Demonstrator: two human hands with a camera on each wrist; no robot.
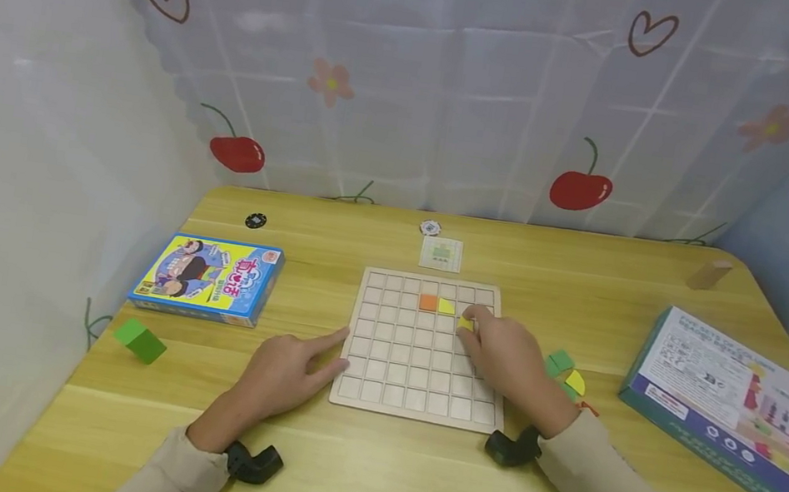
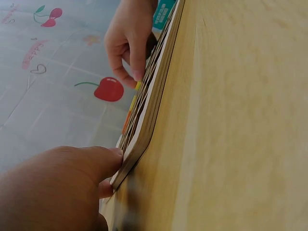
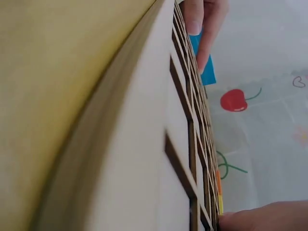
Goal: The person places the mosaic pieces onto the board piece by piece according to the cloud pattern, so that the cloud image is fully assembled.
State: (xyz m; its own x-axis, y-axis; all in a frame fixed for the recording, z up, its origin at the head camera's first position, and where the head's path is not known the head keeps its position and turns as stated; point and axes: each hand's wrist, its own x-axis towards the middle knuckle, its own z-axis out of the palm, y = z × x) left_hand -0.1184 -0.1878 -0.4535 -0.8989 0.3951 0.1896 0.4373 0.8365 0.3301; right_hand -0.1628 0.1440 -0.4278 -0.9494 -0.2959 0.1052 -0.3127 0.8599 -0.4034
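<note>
A small yellow wooden block [image 1: 465, 323] is being pinched by the right hand [image 1: 503, 358] over the pale wooden grid board [image 1: 410, 404], near its far right corner. It is judged light, rigid, best gripped by its sides. The left hand [image 1: 289, 374] is being rested, fingers extended, against the board's left edge.

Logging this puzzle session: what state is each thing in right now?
Grid board: flat on table, mostly unfilled.
Orange tile: seated in a cell.
Yellow tile: seated beside the orange.
Yellow piece: pinched by right hand.
Left hand: fingers straight, touching board's edge.
Blue box: closed, flat.
</note>
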